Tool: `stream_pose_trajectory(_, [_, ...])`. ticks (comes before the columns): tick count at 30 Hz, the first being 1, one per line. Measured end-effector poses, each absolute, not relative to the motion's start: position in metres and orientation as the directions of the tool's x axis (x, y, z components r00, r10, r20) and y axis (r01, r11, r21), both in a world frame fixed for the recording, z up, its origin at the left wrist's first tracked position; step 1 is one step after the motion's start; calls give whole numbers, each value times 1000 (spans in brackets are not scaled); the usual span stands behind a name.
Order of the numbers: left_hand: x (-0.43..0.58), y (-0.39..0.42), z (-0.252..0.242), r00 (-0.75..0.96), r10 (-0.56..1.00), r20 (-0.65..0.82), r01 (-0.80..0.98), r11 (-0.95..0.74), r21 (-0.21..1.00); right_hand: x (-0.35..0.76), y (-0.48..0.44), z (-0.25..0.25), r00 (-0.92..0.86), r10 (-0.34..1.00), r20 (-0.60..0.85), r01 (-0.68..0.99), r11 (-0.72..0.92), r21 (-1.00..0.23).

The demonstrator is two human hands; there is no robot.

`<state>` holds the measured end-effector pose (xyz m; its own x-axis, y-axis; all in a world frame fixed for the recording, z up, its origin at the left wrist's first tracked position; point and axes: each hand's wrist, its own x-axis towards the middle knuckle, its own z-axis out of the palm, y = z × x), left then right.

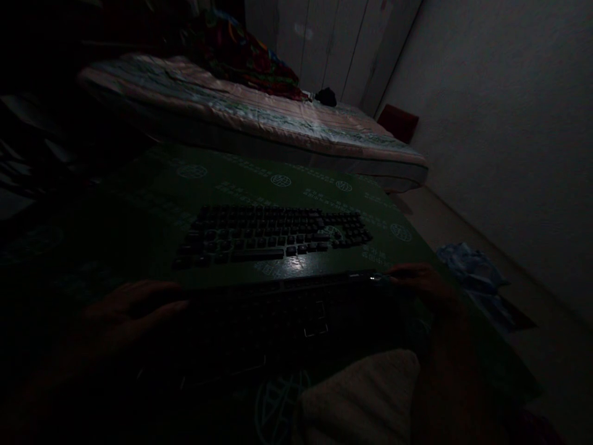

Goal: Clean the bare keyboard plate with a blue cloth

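The room is very dark. A flat black laptop base (287, 315) lies on a green patterned surface (259, 179) in front of me. My left hand (132, 312) rests at its left edge with the fingers curled against it. My right hand (419, 279) touches its far right corner, next to a small glowing light; its fingers are hard to make out. A loose black keyboard panel (273, 235) lies on the green surface just beyond the laptop, apart from both hands.
A mattress (259, 117) with a colourful bundle of cloth (245, 55) lies beyond the green surface. A blue cloth (472, 266) lies on the floor at right. A pale fabric-covered knee (365, 395) is in the foreground. A wall rises at right.
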<state>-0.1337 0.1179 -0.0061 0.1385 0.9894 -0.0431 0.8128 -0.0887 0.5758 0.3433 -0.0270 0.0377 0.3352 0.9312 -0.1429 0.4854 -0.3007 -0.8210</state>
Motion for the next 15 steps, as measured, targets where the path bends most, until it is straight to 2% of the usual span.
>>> stream_pose_trajectory(3, [-137, 120, -11, 144, 988, -53, 816, -88, 572, 343, -26, 37, 329, 931, -159, 489, -312, -815])
stream_pose_trajectory(9, [-134, 119, -11, 214, 977, 22, 808, -189, 558, 341, -25, 36, 345, 928, -140, 491, -305, -816])
stream_pose_trajectory(15, [-124, 117, -1, 213, 977, -9, 788, -166, 592, 330, -21, 42, 360, 928, -95, 491, -275, -827])
